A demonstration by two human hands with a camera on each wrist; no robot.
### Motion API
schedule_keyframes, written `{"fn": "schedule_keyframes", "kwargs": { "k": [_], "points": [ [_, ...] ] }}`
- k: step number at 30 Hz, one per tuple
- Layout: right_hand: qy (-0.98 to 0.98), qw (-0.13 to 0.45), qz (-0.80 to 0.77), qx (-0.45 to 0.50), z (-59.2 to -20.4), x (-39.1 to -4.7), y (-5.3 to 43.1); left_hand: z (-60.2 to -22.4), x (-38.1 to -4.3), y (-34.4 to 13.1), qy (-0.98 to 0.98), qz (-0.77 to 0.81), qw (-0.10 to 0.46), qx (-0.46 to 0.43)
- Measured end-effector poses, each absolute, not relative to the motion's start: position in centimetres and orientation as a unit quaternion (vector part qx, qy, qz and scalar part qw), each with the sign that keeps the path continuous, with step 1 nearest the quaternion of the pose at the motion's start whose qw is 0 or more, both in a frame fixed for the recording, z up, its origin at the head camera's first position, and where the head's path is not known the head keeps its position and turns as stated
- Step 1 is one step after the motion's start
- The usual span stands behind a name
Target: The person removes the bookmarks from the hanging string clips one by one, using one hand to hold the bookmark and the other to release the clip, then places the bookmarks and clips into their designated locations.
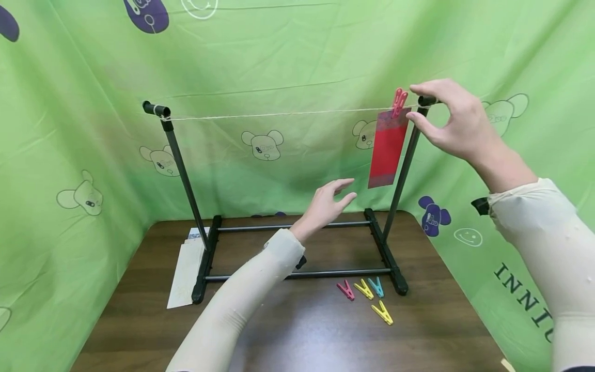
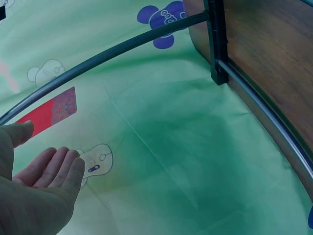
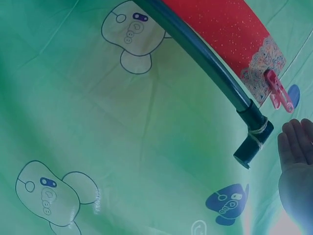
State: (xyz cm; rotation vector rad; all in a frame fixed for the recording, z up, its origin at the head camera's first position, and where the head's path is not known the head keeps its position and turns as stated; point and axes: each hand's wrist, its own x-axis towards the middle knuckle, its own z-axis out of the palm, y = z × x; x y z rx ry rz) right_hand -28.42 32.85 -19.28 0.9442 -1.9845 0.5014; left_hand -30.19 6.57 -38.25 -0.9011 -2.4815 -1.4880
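Note:
A red card with a patterned band at each end hangs from a string, clipped near its right end by a pink clothespin. Just right of that clothespin is my right hand, thumb and fingers spread apart around bare air, beside the post top. In the right wrist view the fingers stand close to the pink clothespin. My left hand floats lower, left of the card's bottom edge, its fingers relaxed and holding nothing. The left wrist view shows the card beyond the left thumb.
A black frame with two posts carries the string above a brown wooden table. Loose clothespins lie at the frame's front right: pink, blue and yellow. White papers lie by the left foot. Green printed cloth surrounds the table.

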Motion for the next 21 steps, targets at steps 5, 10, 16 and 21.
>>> {"fn": "schedule_keyframes", "kwargs": {
  "k": [5, 10, 16, 21],
  "points": [
    [-0.804, 0.415, 0.205, 0.373, -19.2, -29.0, 33.0, -38.4, -30.5, 7.0, -0.818, -0.490, 0.053, -0.297],
    [-0.808, 0.409, 0.214, 0.365, -19.0, -29.1, 32.6, -38.3, -30.8, 7.5, -0.820, -0.489, 0.057, -0.293],
    [-0.817, 0.402, 0.208, 0.357, -18.7, -29.8, 33.2, -38.3, -31.3, 8.2, -0.817, -0.492, 0.064, -0.295],
    [-0.826, 0.391, 0.196, 0.354, -18.5, -30.3, 33.5, -38.3, -31.5, 8.6, -0.813, -0.501, 0.064, -0.288]
  ]
}}
